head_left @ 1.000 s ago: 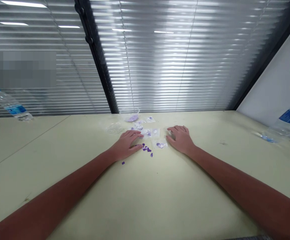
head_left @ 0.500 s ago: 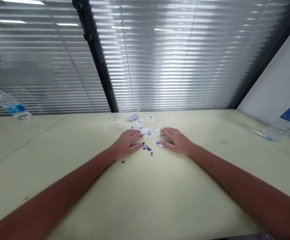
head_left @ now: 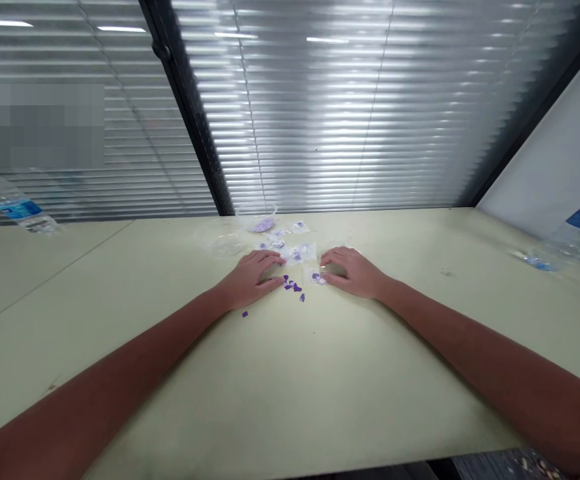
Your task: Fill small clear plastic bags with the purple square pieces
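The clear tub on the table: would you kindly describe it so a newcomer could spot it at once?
At the far edge of the table, below the window blinds, stands the clear tub. Lilac bits lie in it, and its raised sides set it apart from the flat clear bags in front.

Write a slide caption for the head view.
Left hand and right hand rest on a table beside clear bags and scattered purple bits.

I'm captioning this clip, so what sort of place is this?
Probably an office or workroom: a long pale table stands against glazing with slatted blinds, and a plastic water bottle lies nearby.
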A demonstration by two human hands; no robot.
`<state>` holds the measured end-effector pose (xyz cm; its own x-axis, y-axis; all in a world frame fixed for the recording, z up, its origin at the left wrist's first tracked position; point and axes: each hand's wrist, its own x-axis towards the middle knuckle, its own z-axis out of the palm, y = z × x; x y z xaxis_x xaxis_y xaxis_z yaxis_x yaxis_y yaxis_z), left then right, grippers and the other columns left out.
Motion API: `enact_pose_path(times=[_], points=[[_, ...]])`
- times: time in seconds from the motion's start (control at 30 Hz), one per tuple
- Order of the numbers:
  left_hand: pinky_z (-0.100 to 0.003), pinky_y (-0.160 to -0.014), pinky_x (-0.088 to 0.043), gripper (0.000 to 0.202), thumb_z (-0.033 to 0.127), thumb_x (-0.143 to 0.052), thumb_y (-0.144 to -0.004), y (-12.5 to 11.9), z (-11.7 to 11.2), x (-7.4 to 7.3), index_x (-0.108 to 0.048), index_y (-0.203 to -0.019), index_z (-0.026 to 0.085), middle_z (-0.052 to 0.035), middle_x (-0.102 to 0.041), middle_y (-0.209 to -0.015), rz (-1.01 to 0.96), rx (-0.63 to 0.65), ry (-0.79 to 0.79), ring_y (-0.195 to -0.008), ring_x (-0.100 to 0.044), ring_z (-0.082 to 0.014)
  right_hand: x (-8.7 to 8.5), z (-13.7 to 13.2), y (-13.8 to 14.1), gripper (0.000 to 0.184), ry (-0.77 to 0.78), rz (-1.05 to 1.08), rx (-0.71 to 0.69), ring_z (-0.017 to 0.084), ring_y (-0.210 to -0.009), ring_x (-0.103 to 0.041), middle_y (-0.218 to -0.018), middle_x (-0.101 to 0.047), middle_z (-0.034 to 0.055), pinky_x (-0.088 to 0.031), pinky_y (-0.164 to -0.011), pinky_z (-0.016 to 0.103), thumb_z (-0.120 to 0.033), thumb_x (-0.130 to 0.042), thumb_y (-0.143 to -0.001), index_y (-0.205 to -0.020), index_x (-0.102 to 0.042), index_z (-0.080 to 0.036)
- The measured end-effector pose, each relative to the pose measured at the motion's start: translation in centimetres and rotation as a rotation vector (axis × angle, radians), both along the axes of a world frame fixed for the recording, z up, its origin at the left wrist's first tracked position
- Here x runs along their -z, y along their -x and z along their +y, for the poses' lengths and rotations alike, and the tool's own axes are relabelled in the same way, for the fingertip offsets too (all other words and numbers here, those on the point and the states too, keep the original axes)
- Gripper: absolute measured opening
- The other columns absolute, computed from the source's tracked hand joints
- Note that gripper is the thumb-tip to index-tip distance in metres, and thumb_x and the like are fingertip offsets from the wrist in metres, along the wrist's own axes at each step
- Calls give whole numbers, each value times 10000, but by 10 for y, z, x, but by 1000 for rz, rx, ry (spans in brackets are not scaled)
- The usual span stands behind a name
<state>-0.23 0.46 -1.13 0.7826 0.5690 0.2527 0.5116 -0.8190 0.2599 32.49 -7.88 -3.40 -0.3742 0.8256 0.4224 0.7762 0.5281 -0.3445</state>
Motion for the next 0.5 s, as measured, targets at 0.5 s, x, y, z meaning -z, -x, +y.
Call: enact_pose_path(times=[0.5], points=[[-531,-1257,-360,508,631,-510,-1069,-3,2,-2,-637,-1415,282,-82,-635,-1534,22,11,12,-1474,-514,-331,-3,0,-4,156,55,34,11,272,-1144,-670,-1235,-755,78,-451,-1075,442,-395,-615,-1026,-1008,-669,-250]])
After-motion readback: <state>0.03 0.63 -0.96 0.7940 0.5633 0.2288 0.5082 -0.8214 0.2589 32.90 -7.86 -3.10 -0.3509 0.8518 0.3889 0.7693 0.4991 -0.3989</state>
